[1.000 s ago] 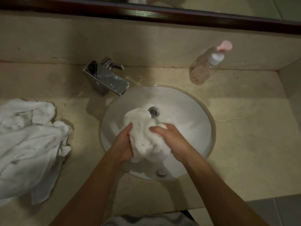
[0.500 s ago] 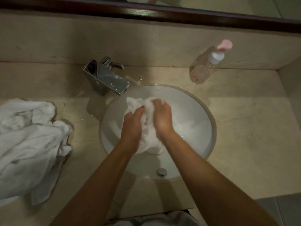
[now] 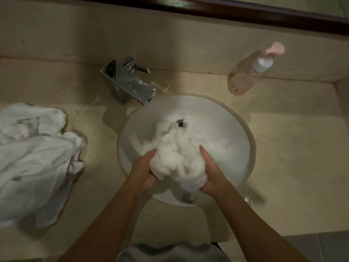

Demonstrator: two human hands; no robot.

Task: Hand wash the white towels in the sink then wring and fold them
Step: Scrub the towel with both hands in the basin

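Head view. Both hands work inside the round white sink [image 3: 226,129], which is set into the beige stone bench [image 3: 292,157]. A bunched white towel [image 3: 177,157] sits between the hands, over the near half of the bowl. The left hand [image 3: 143,171] grips the left side of the towel: its fingers curl under the cloth and the thumb lies along the top. The right hand [image 3: 211,173] holds the right side, with the fingers extended upward against the cloth and the palm cupping the lower edge (the fingertips on the far side are hidden by the towel). The far end of the towel trails away from the hands toward the drain [image 3: 181,123], part of which shows as a dark opening just beyond the cloth. A small metal overflow fitting [image 3: 188,197] sits on the near wall of the bowl, below and between the wrists.

Beyond the left hand, a chrome tap [image 3: 128,86] stands on the bench with its spout reaching over the sink rim. Beyond the right hand and well apart from it, a clear pump bottle [image 3: 247,76] with a pink top stands against the back wall (the remaining contents appear pinkish and low). To the left of the left hand, well clear of the sink, a pile of crumpled white towels [image 3: 34,159] lies on the bench. A dark wooden frame [image 3: 245,12] runs along the top of the back wall.
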